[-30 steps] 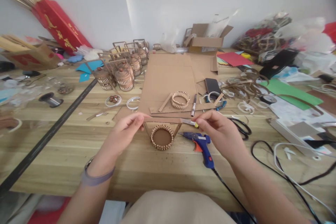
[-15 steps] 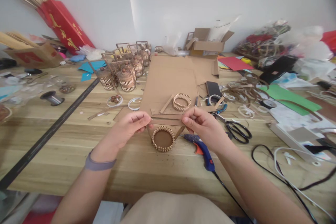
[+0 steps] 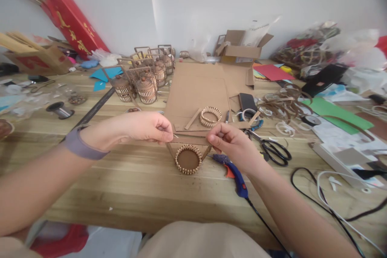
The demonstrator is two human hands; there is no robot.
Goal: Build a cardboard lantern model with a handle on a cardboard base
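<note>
The left hand [image 3: 142, 127] and right hand [image 3: 234, 145] pinch opposite ends of a cardboard strip [image 3: 190, 140], held at 12 o'clock of a round slatted basket [image 3: 188, 160]. A glue gun [image 3: 235, 174] lies at the basket's 4 o'clock, with scissors [image 3: 273, 151] at 3.

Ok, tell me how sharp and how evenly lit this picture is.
Head view: sharp in the middle, where the left hand and right hand pinch the strip; head view: soft at the edges, the bags smeared; head view: wide-lens bend in the table edge; head view: even light, faint shadows, no glare.
</note>
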